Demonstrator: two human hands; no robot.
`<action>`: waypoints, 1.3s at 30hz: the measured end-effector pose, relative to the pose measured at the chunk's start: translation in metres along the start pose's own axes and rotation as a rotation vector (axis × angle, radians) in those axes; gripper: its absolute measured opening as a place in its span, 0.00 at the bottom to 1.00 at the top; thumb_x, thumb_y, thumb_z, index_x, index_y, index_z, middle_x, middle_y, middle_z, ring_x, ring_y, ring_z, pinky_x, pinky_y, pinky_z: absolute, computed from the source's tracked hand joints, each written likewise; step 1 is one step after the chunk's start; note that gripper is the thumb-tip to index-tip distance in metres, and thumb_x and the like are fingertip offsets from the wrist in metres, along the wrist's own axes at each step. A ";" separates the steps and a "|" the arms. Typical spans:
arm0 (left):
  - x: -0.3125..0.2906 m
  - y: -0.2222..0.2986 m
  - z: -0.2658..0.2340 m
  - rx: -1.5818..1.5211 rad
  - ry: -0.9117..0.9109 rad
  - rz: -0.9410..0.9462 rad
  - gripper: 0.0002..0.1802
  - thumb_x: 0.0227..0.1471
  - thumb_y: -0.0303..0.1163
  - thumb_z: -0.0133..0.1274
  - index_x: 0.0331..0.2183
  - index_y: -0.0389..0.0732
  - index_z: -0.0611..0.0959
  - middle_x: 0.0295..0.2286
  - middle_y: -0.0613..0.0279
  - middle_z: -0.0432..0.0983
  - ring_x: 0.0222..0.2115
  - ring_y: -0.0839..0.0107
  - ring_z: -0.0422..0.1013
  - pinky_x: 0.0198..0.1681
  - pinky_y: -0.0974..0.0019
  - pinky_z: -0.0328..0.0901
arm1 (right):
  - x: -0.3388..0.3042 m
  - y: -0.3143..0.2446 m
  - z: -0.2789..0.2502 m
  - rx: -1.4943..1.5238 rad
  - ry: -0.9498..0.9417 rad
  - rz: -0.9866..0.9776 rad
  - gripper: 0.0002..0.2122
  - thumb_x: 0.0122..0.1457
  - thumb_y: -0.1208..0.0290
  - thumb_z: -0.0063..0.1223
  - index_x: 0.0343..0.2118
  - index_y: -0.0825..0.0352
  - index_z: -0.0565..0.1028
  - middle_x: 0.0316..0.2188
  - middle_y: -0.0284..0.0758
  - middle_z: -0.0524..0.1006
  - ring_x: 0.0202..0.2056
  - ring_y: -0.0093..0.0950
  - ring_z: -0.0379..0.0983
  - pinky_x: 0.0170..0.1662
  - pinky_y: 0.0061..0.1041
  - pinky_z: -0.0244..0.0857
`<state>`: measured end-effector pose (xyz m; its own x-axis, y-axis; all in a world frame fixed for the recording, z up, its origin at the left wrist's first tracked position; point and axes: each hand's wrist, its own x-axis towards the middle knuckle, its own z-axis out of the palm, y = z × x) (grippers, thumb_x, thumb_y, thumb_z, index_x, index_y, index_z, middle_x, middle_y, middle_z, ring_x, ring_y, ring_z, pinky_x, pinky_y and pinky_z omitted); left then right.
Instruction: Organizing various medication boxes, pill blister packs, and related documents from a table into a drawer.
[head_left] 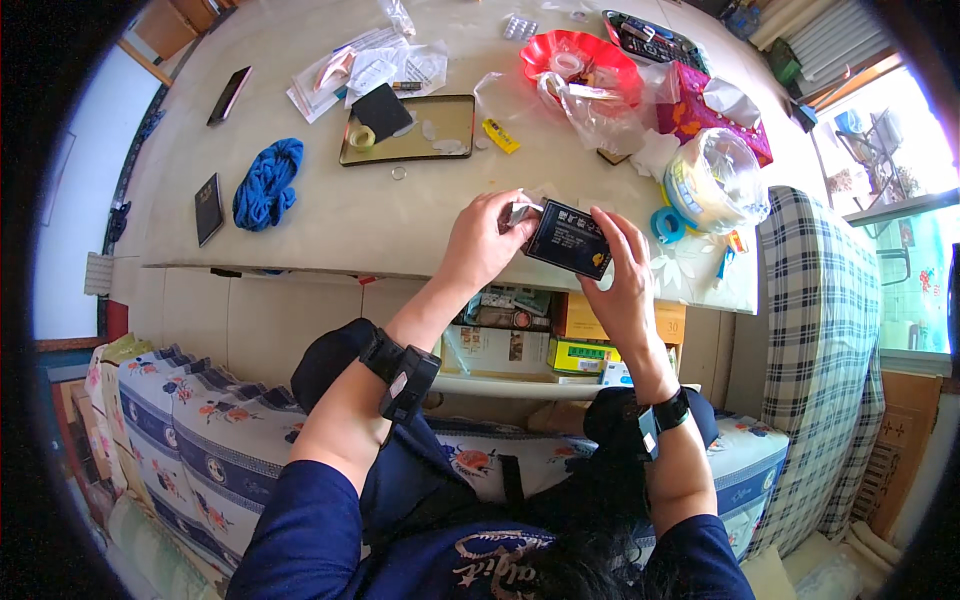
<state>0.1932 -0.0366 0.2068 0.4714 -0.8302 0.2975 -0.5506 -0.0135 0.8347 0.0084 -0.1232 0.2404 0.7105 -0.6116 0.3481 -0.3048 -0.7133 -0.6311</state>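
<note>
Head view: black box (567,240), pale print.

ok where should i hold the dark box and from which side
The dark box is probably best held by its right end, from the right, as the right hand does: its straight opposite edges suit a spanning grip, and the left hand crowds its left end.

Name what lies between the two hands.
In the head view, a black box lies between the left hand and right hand; a silvery piece is at the box's left end.
</note>
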 end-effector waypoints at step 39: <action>0.001 0.004 0.000 -0.519 -0.037 -0.072 0.16 0.54 0.28 0.52 0.46 0.36 0.77 0.50 0.55 0.68 0.49 0.66 0.68 0.50 0.68 0.63 | 0.000 0.001 0.004 0.142 0.087 0.083 0.37 0.34 0.84 0.62 0.54 0.62 0.66 0.48 0.42 0.68 0.51 0.40 0.65 0.55 0.33 0.62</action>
<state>0.1914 -0.0375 0.2106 0.4654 -0.8568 0.2220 -0.0990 0.1989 0.9750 0.0104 -0.1221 0.2369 0.6272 -0.6981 0.3455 -0.2629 -0.6072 -0.7498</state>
